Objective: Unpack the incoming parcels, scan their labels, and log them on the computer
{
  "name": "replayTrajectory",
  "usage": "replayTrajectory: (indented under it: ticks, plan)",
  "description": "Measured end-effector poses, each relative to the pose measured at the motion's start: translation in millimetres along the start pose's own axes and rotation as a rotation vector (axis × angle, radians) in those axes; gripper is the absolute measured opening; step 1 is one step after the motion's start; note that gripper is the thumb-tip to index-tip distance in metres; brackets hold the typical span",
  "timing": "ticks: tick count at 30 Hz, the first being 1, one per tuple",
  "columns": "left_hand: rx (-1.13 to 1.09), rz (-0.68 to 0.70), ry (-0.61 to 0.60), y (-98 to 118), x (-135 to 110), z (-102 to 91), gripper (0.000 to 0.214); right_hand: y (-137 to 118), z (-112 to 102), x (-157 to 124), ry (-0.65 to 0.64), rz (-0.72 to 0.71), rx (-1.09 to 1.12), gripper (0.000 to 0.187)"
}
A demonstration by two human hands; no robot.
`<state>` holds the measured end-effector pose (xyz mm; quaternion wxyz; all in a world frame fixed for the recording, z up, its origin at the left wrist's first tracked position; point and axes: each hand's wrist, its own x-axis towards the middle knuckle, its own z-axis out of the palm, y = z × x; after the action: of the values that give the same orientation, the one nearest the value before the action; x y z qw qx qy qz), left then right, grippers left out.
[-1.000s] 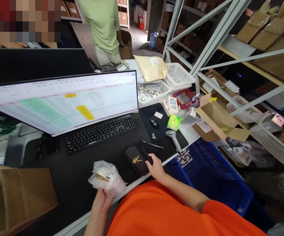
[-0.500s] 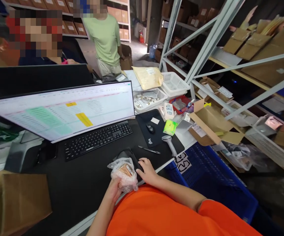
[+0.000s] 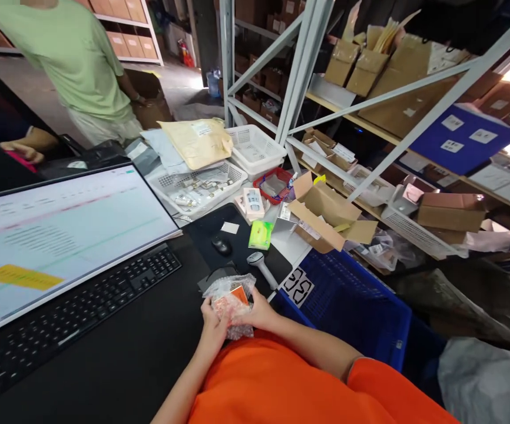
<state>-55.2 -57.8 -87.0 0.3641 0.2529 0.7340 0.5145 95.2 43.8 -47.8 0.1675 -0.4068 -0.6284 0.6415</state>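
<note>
A bubble-wrap pouch [image 3: 231, 284] is between my two hands, close in front of my body at the desk's edge. Inside it shows a small orange box [image 3: 239, 294], partly covered by the clear plastic. My left hand [image 3: 214, 321] is closed on the pouch's left side. On the right side, my right hand [image 3: 258, 311] grips it too, fingers wrapped around the plastic. Behind the pouch lies a dark flat item [image 3: 219, 274] on the desk, mostly hidden. A grey barcode scanner [image 3: 261, 268] lies just beyond my right hand.
The monitor [image 3: 73, 235] and black keyboard [image 3: 91, 312] stand left. A mouse [image 3: 222, 245] and green packet [image 3: 260, 235] lie on the mat. White baskets [image 3: 255, 147], an open carton [image 3: 325, 218] and a blue crate [image 3: 352, 306] are to the right. Another person [image 3: 73, 65] stands beyond.
My view has turned right. My right hand has moved from beside the bubble-wrap pouch onto it, so both hands now hold it. The orange box face inside now shows.
</note>
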Motion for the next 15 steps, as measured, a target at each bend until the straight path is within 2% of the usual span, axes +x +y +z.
replayTrajectory:
  ticks: [4,7,9,11,15]
  plan:
    - [0.067,0.063,-0.038,16.3,4.4,29.8,0.093,-0.7,-30.6,9.9,0.022,-0.003,0.211,0.111]
    - [0.059,0.130,-0.097,29.1,5.3,45.4,0.084,4.9,-64.6,11.6,0.054,0.011,0.359,0.109]
    - [0.009,0.140,-0.126,36.1,6.8,51.7,0.082,12.9,-98.6,10.4,0.076,0.043,0.416,0.106]
    - [-0.034,0.089,-0.103,40.0,9.1,53.7,0.082,23.6,-141.3,11.0,0.116,0.086,0.416,0.105]
    - [-0.048,-0.075,0.058,34.3,11.6,44.2,0.089,45.7,-227.6,30.3,0.237,0.185,0.198,0.104]
